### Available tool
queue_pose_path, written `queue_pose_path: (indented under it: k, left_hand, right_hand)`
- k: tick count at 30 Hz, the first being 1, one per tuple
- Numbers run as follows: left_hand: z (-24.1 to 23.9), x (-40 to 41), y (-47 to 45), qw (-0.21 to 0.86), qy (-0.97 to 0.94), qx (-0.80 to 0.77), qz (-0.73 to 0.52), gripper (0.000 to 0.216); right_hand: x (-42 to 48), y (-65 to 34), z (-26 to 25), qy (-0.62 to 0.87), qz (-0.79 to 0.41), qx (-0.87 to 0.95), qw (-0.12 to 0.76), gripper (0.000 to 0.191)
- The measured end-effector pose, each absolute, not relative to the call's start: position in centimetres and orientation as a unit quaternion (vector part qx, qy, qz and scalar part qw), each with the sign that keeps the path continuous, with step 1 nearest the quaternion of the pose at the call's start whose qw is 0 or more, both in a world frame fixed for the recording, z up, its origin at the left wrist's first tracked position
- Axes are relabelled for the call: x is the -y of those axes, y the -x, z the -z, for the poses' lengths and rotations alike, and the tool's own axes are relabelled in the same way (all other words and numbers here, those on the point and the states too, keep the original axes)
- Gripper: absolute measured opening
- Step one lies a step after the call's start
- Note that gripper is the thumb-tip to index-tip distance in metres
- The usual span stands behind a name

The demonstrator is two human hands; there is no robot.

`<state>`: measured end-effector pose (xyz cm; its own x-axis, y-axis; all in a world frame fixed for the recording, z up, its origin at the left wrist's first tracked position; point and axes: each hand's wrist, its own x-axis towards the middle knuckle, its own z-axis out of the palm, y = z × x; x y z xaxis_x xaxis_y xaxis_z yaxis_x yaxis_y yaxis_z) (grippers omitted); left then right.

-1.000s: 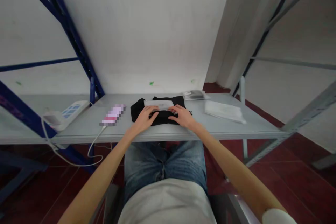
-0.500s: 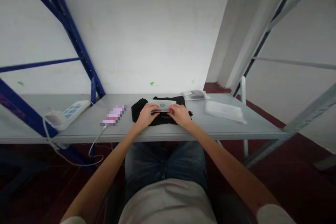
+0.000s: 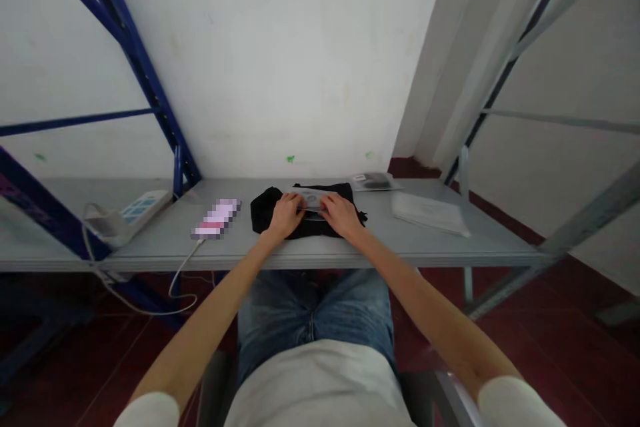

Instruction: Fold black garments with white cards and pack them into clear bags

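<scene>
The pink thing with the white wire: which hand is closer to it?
Left. The left hand rests on the black cloth, just to the right of the pink thing. The right hand lies farther right on the same cloth.

Soft, even light fills the room. It is brightest on the white wall (image 3: 280,60), which is nearly washed out but free of glare. The desk (image 3: 400,243) shows only faint shadows, and the red floor (image 3: 550,347) beneath is dim. The blue shelf frame (image 3: 145,80) splays toward the edges. The fingers (image 3: 294,202) and black cloth (image 3: 261,212) look soft.
</scene>
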<state>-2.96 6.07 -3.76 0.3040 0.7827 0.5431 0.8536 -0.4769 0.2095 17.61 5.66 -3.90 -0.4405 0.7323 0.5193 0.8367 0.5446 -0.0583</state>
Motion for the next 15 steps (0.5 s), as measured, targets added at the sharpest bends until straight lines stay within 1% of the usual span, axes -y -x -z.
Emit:
queue_pose_path:
  k: [1,3,6,7,9,12,13,15]
  left_hand:
    - [3.8,-6.2,3.0,0.058,0.807,0.507,0.297,0.011]
    - [3.8,-6.4,3.2,0.049,0.811,0.503,0.294,0.011]
    - [3.9,-6.6,3.8,0.023,0.818,0.489,0.304,0.005]
    - [3.8,-6.5,4.1,0.011,0.818,0.483,0.313,0.006]
    - [3.7,-6.5,5.1,-0.005,0.809,0.479,0.341,0.017]
    - [3.3,-6.5,7.1,-0.016,0.759,0.535,0.372,0.026]
    - [3.2,-6.6,7.7,-0.025,0.740,0.564,0.366,0.027]
    - [3.0,-6.9,8.8,-0.059,0.715,0.611,0.334,0.027]
  right_hand:
    - [-5.8,-17.5,3.8,0.466,0.104,0.845,0.240,0.011]
    - [-6.0,-17.3,3.7,0.464,0.102,0.851,0.223,0.019]
    - [-6.1,-17.3,3.5,0.462,0.092,0.856,0.210,0.027]
    - [-6.0,-17.5,3.5,0.463,0.088,0.857,0.209,0.028]
    - [-5.8,-17.9,3.2,0.465,0.083,0.855,0.212,0.024]
    - [-5.4,-18.5,2.7,0.455,0.094,0.850,0.247,0.013]
    - [-5.2,-18.5,2.6,0.448,0.099,0.848,0.264,0.012]
    - [-5.0,-18.2,2.5,0.425,0.101,0.851,0.292,0.017]
